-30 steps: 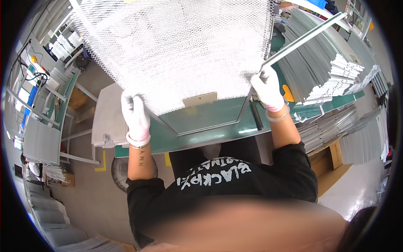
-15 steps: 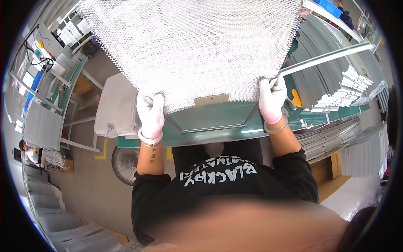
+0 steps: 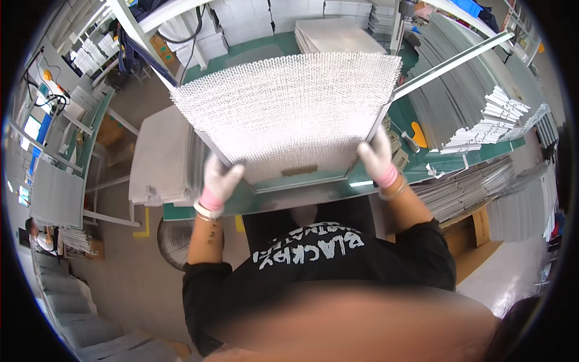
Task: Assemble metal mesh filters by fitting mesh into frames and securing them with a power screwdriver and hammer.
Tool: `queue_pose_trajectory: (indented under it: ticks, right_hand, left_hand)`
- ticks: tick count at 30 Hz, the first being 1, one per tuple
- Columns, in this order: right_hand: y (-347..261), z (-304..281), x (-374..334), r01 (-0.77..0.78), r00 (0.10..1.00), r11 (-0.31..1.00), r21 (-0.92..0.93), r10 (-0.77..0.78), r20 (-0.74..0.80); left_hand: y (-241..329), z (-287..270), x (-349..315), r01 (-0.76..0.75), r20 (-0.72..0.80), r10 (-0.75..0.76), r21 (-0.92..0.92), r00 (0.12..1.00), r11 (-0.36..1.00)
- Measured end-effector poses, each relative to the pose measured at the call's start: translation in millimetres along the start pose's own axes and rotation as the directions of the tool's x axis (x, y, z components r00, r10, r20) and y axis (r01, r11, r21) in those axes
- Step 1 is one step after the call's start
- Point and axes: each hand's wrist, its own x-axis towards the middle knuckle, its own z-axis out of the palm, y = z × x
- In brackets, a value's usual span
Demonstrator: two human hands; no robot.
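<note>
Mesh panel (image 3: 289, 114): white, large, held tilted over the near edge of the green table (image 3: 301, 193), above a metal frame (image 3: 313, 181). Left hand (image 3: 218, 181), gloved, fingers clasped on the near-left corner; right hand (image 3: 377, 158) clasped on the near-right corner, apparently spread wide to keep it flat. Grey sheet stack (image 3: 160, 157) at the left edge.

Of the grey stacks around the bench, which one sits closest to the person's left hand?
The flat grey sheet stack just outside the left hand; the other stacks lie beyond the mesh panel or to its right.
</note>
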Motion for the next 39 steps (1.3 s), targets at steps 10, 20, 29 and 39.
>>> queue_pose_trajectory:
  ticks: [10,20,29,39]
  right_hand:
    - [-26.3,18.3,33.9,-0.071,0.972,0.993,0.09,0.089,-0.216]
    - [-21.6,8.9,14.4,-0.157,0.983,0.932,0.327,0.178,-0.037]
    - [-5.1,10.8,17.1,-0.239,0.969,0.957,0.162,0.246,-0.026]
    - [8.2,5.0,-0.7,-0.472,0.868,0.867,0.162,0.426,0.254]
  left_hand:
    - [36.9,28.7,29.5,-0.227,-0.362,0.171,-0.117,0.916,0.967]
    - [18.3,18.3,6.6,-0.229,-0.278,0.158,-0.246,0.947,0.942]
    - [10.9,20.9,12.6,-0.132,-0.303,0.075,-0.172,0.95,0.976]
    - [-34.9,3.7,-20.5,0.249,0.075,-0.25,0.026,0.965,0.968]
